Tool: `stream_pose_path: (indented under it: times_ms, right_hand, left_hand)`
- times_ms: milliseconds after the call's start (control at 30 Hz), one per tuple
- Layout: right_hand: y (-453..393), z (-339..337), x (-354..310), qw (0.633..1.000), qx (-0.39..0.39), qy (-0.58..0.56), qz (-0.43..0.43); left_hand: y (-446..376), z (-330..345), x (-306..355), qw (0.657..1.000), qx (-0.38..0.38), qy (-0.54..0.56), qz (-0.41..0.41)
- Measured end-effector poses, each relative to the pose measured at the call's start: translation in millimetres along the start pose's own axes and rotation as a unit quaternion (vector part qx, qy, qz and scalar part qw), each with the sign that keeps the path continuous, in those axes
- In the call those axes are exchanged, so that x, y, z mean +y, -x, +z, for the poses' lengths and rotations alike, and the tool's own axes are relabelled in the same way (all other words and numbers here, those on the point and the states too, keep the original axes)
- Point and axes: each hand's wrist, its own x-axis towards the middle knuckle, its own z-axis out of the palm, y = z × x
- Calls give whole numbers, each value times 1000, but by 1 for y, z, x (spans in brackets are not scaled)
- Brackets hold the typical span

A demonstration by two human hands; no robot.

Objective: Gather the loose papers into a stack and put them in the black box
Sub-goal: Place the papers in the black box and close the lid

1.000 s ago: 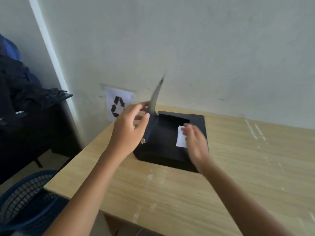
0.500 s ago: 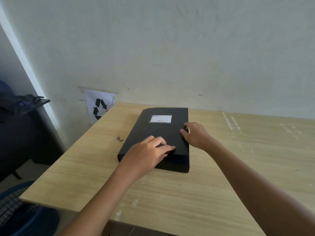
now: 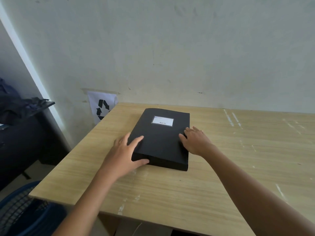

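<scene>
The black box lies flat on the wooden table with its lid down and a white label on top. My left hand grips its near left corner, fingers spread on the lid and thumb against the front face. At the box's right edge, my right hand has its thumb on the lid and its fingers along the side. No loose papers are visible; the inside of the box is hidden.
A recycling sign hangs on the wall by the table's far left corner. A blue mesh basket stands on the floor at lower left. Dark furniture with clothes is at left. The wall runs along the table's far edge.
The lid, held up by my left hand a second ago, is now down. My left hand slid from the lid's top to the near left corner; my right hand stays at the right edge.
</scene>
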Motion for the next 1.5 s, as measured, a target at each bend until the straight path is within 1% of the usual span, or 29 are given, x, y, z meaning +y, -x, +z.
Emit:
stream_pose_path:
  times_ms: [67,133,233,333,500,667,867,967,1067,1133,1233,1367,1500]
  right_hand:
    - [8,0,-5,1000,8,-13,-5]
    - [23,6,-6,998,38,-18,-46]
    - [49,19,-2,991,74,-10,-113]
    - [70,26,19,987,98,3,-127]
    - [95,22,81,986,127,40,-101]
    - [107,12,135,986,144,48,-65]
    - [93,1,180,981,183,63,-14]
    - [75,0,195,977,197,79,3]
    - [57,2,205,974,204,101,0]
    - [46,5,212,971,213,103,-8]
    - [36,7,220,974,206,89,-11]
    - [32,3,225,980,176,90,2]
    - [33,-5,214,986,142,81,24]
  left_hand:
    - [1,6,-4,997,-28,54,-48]
    - [3,12,-3,993,-19,104,-50]
    - [2,20,10,994,2,101,-46]
    - [1,28,37,996,6,81,-45]
    - [-5,48,103,998,24,56,-24]
    - [-19,70,164,995,30,95,-6]
    - [-61,87,216,993,35,113,10]
    - [-82,97,229,995,42,94,3]
    - [-96,105,233,996,75,44,0]
    - [-104,109,233,995,85,42,-7]
    - [-114,113,232,995,86,44,-5]
    - [-118,109,230,995,77,60,3]
    - [-116,98,233,996,32,87,-7]
